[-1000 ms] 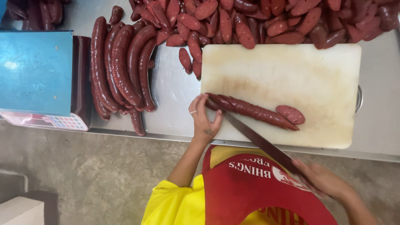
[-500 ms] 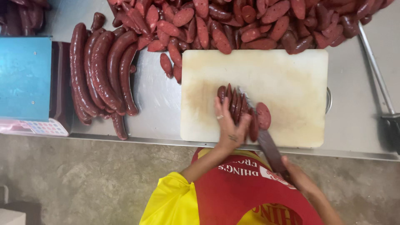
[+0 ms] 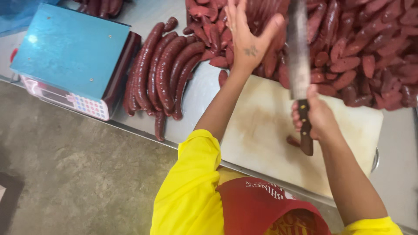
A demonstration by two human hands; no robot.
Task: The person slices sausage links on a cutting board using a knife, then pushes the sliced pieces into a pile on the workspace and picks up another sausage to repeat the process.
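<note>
Pushing cut sausage off the board with an open hand and the flat of the blade

The left hand (image 3: 246,37) is spread wide, fingers released and holding nothing, over the heap of dark red cut sausage pieces (image 3: 348,48) at the far edge of the pale, stained plastic cutting board (image 3: 261,130); the right hand (image 3: 315,117) is clenched around the dark wooden handle of the long steel knife (image 3: 298,48), whose blade points away across the heap. To do this well, I judge the blade should stay flat and edge-away from the spread fingers, sweeping slowly. One small red piece (image 3: 292,141) lies on the board just beside the handle. Whole long red sausages (image 3: 163,69) rest on the steel tabletop (image 3: 193,93) near the blue-topped weighing scale (image 3: 69,48).
</note>
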